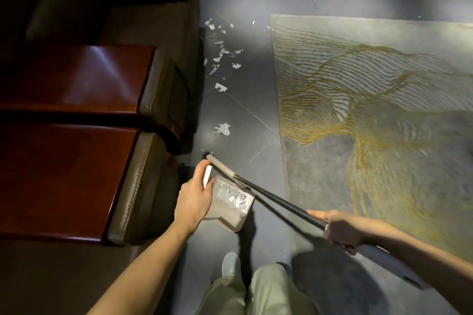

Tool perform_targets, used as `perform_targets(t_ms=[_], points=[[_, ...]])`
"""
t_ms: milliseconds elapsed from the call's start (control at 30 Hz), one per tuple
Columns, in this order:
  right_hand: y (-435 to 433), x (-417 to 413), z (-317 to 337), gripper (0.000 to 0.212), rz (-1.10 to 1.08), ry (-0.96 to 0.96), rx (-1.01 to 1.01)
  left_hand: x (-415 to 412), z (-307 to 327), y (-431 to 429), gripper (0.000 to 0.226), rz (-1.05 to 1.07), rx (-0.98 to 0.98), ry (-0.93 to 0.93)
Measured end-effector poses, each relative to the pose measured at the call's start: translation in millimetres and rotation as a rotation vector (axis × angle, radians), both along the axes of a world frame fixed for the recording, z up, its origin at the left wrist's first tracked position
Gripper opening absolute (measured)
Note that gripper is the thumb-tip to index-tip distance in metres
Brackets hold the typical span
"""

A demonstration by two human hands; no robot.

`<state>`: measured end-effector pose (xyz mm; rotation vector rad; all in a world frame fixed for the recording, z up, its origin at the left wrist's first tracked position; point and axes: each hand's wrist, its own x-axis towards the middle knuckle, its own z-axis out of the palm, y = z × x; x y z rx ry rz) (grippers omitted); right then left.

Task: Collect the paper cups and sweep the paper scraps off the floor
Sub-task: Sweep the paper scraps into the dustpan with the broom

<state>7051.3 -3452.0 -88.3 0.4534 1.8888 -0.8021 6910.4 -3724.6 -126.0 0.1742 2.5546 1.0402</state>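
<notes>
Right now, seen from the head camera, the person stands on the dark floor (245, 100) between a row of leather seats (158, 100) with glossy reddish tops and a grey rug (371, 110) traced with gold lines. The left hand (194, 194) is closed around the white handle of a beige dustpan (239, 217), held low just beside the nearest seat. White paper scraps (230, 194) already lie heaped inside the pan. The right hand (340, 230) grips the dark shaft of a broom (281, 203), fingers wrapped round it. The shaft runs diagonally down to the pale broom head (220, 165), which lies across the pan's far edge, its dark bristles poking out at the tip.

More torn paper (220, 51) is strewn on the floor ahead, along the foot of the seats. One larger piece (222, 129) lies alone, nearer the broom head. At the bottom I see pale trousers (256, 294) and a light shoe (230, 263).
</notes>
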Motion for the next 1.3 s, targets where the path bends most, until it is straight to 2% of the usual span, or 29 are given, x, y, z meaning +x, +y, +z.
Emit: perform_targets(t_ms=[167,333,400,633,800,967,1100,1300], points=[[9,-57,25,0.065,-0.129,0.071,0.007,-30,6,7,0.043,0.078,0.041,0.002],[39,-128,-12,0.074,-0.214,0.13,0.081,-70,7,25,0.042,0.142,0.03,-0.004],[50,-166,-29,0.074,-0.165,0.14,0.117,-87,7,32,0.045,0.174,0.018,-0.02],[72,-294,-54,0.046,0.004,0.155,0.26,-131,6,38,0.046,0.343,0.015,-0.035],[60,-346,-80,0.043,0.088,0.138,0.308,-144,-2,23,0.045,0.438,-0.021,-0.04],[28,-359,-106,0.045,0.176,0.117,0.3,-161,-8,14,0.045,0.462,-0.007,-0.08],[-6,-336,-118,0.046,0.289,0.052,0.277,-170,-5,8,0.04,0.453,0.005,-0.079],[-31,-293,-72,0.061,0.305,-0.098,0.126,-178,1,-2,0.041,0.394,0.051,-0.075]])
